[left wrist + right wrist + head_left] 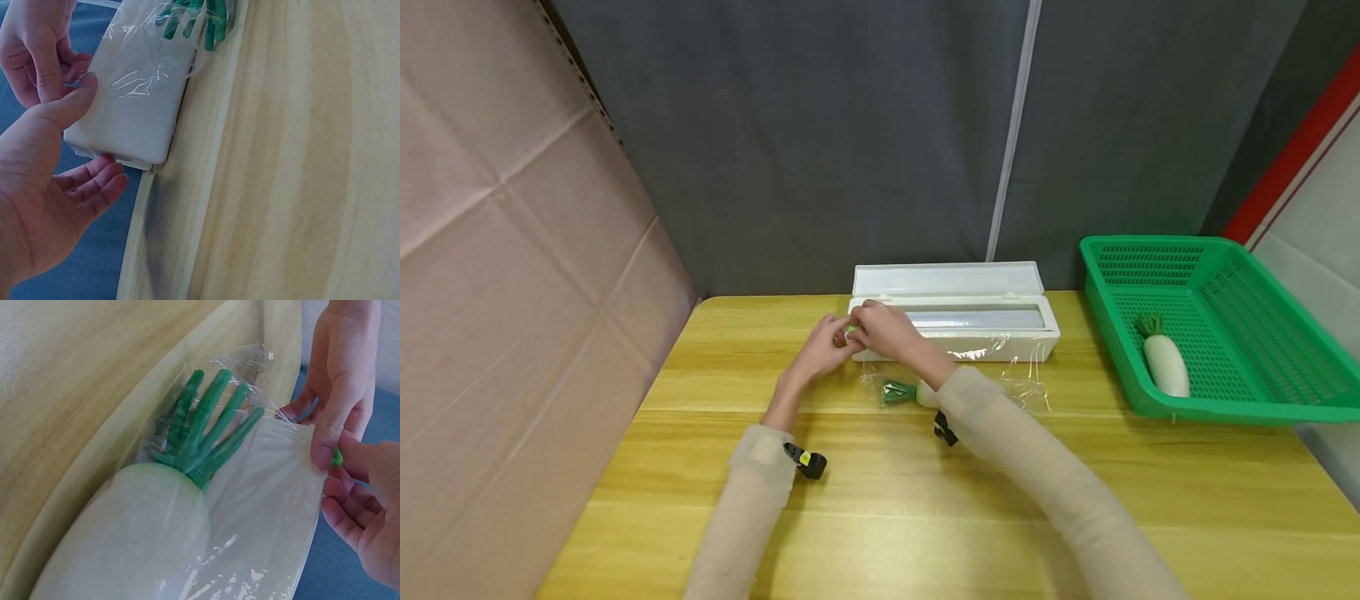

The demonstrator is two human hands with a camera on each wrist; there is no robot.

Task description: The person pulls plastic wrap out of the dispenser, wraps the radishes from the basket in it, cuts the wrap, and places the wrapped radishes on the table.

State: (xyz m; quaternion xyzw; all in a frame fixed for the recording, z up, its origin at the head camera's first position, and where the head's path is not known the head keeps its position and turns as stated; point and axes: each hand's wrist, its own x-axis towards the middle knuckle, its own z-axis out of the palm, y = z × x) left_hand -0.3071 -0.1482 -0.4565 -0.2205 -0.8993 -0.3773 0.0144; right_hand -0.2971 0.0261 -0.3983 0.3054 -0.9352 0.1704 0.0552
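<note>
At the left end of a white cling film box (955,345), both hands meet. My left hand (824,343) holds the box's end corner, thumb on its edge and fingers curved around the end. My right hand (886,327) pinches a small bright green piece (338,457) at the box edge, mostly hidden by fingers. Clear cling film (269,487) stretches from the box over a white radish (134,534) with green stalks (203,428), lying on the table in front of the box. In the head view, the right forearm covers part of that radish.
The box's lid (947,278) stands raised at the back, with the film roll (973,319) inside. To the right, a green basket (1120,354) has another white radish (1167,365) in it. Dark cloth (790,150) hangs behind the wooden table (880,533).
</note>
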